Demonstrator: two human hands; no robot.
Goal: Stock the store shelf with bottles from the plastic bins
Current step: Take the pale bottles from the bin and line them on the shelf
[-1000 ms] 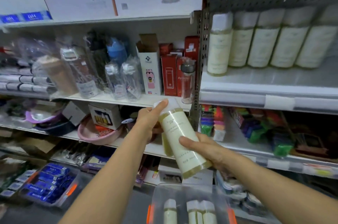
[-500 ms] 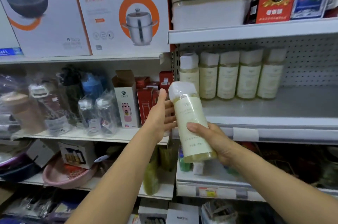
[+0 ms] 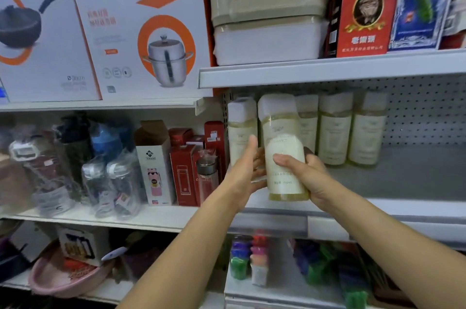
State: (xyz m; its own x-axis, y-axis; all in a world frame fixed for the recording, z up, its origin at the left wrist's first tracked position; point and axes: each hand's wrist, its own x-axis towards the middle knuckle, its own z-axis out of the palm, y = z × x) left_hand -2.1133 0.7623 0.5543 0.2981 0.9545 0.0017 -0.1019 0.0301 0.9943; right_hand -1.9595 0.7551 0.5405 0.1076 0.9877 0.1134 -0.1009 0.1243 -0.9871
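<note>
A pale yellow bottle (image 3: 283, 147) with a white cap and cream label stands upright in my hands, just above the front of the grey shelf (image 3: 416, 177). My right hand (image 3: 310, 177) grips its lower half, thumb across the label. My left hand (image 3: 244, 170) rests against the bottle's left side with fairly straight fingers and the thumb up. Behind it, a row of several matching bottles (image 3: 335, 132) lines the pegboard back wall, one of them, a bottle (image 3: 240, 129), at the far left. No plastic bin is in view.
The shelf above (image 3: 327, 69) carries beige containers (image 3: 267, 3) and red and blue boxes. To the left stand wrapped drink bottles (image 3: 111, 177) and red cartons (image 3: 184, 175). The grey shelf is bare to the right of the row.
Both hands have lifted the bottle up and forward to the grey shelf and turned it upright. The view has risen, and the bin below has dropped out of sight.
</note>
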